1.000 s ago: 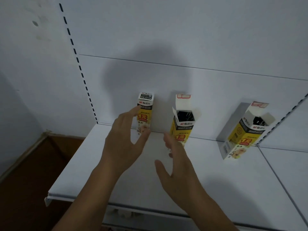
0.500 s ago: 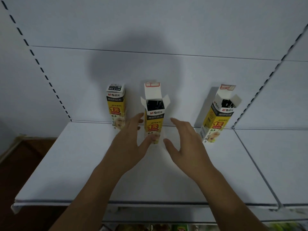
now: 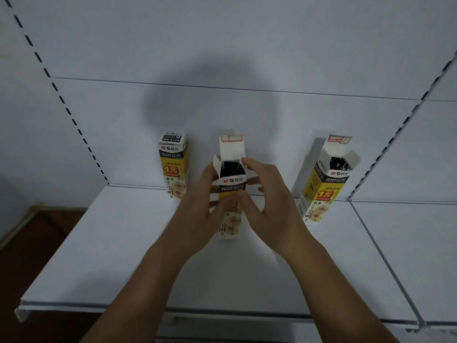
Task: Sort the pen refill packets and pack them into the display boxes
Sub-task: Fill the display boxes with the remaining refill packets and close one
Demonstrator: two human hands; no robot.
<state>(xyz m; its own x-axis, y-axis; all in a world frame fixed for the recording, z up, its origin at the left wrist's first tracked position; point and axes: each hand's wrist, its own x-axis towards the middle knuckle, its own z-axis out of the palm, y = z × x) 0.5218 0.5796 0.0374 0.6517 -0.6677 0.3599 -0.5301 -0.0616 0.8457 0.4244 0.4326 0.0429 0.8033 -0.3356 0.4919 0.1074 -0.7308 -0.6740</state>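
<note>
Middle box: the open display box (image 3: 232, 186) stands upright on the white shelf (image 3: 118, 246), held between both hands. Its top lid is folded up and back, and its side flaps are out.
Refills: dark refill ends (image 3: 231, 168) show in the mouth of the middle box, so it looks filled or nearly filled. I cannot tell the count.
Left hand: the left hand (image 3: 197, 210) grips the left side of the middle box, fingers curled behind it and the thumb lying across its front.
Right hand: the right hand (image 3: 270, 206) holds the right side of the middle box. The thumb presses the front, the fingers are loosely spread, and the forefinger tip touches the right side flap at the top.
Left box: the closed box (image 3: 173, 164) stands left of the middle box and a little behind it, apart from it, its lid tucked in. It looks finished.
Right box: another box (image 3: 321, 186) stands well to the right of the middle box, leaning back against the rear panel (image 3: 247, 58), its lid open and dark refills (image 3: 336, 163) showing inside.
Progress: one box looks sealed and two are packed but open.
Step in hand: probably folding in the flaps of the middle box to close it.
Left to do: close the middle box, then the right box. No loose packets are in sight.
</note>
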